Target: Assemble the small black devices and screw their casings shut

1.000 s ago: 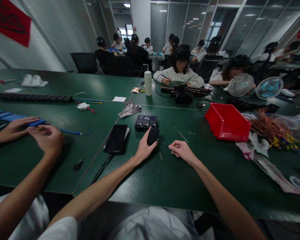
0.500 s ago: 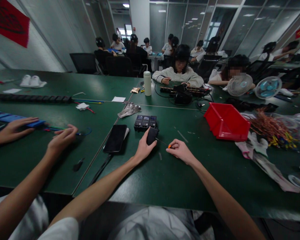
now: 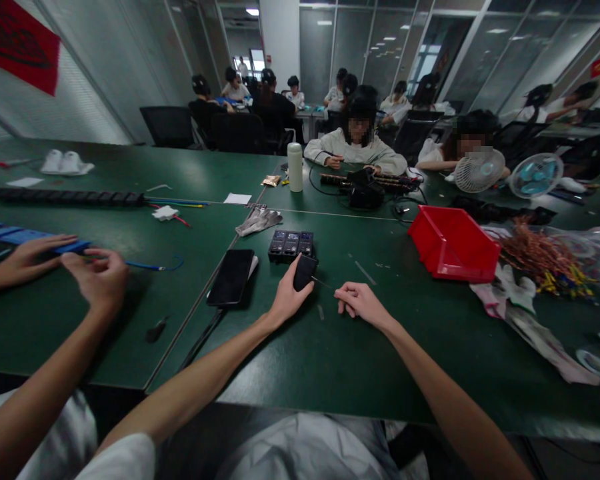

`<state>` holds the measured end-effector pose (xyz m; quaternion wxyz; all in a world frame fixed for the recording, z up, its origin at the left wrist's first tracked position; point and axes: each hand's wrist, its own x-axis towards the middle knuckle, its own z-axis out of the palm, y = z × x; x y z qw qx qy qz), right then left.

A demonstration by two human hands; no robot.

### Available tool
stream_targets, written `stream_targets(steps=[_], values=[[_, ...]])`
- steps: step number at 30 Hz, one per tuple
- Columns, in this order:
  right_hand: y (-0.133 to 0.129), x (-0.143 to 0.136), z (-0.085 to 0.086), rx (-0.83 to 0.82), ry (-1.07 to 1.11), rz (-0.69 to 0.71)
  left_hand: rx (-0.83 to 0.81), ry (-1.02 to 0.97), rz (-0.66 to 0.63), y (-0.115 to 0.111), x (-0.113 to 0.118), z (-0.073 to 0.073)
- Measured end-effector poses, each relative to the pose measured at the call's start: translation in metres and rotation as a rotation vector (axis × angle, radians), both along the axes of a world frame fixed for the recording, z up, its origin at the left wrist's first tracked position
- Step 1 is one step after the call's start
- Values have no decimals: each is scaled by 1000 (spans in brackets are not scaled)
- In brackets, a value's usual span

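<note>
My left hand (image 3: 286, 300) is closed around a small black block (image 3: 306, 272), thumb and fingers on its sides. From the block's right side a thin metal screwdriver shaft (image 3: 323, 283) runs toward my right hand (image 3: 357, 301). That hand is closed on the screwdriver's handle, which its fingers now hide. Just beyond my left hand sits a black unit with three sections (image 3: 291, 245). A dark phone (image 3: 231, 277) with a cable lies left of my left hand.
A red bin (image 3: 453, 247) stands to the right, beside copper wires (image 3: 540, 257) and gloves (image 3: 517, 300). A pale bottle (image 3: 295, 167) stands farther back. At left, a co-worker's hands (image 3: 97, 277) are at a blue strip (image 3: 30, 235). Another person sits opposite.
My right hand's fingers have shifted and turned on the screwdriver, covering its orange handle. My left hand and the block stay put. The co-worker's hand at left moved left.
</note>
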<state>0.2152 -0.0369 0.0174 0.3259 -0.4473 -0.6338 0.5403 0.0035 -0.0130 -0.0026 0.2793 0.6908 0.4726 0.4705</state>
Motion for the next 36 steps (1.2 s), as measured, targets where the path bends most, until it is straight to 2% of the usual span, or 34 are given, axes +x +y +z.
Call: stream_targets(steps=[5,10,18,24,30,36], values=[[-1,-1,1,-42,4,2,1,1,-8,0,0,0],[-2,-2,1,-40,-20,-94,-3,4,-2,1,1,-2],[2,-4,-7,206,-74,-201,-47,-12,51,4,1,-5],[1,-5,-9,237,-81,-228,-41,-63,61,4,0,-4],[-4,-5,0,382,-182,-175,-10,-75,43,2,-1,3],[-4,-1,-2,511,-252,-116,-13,-83,54,1,0,5]])
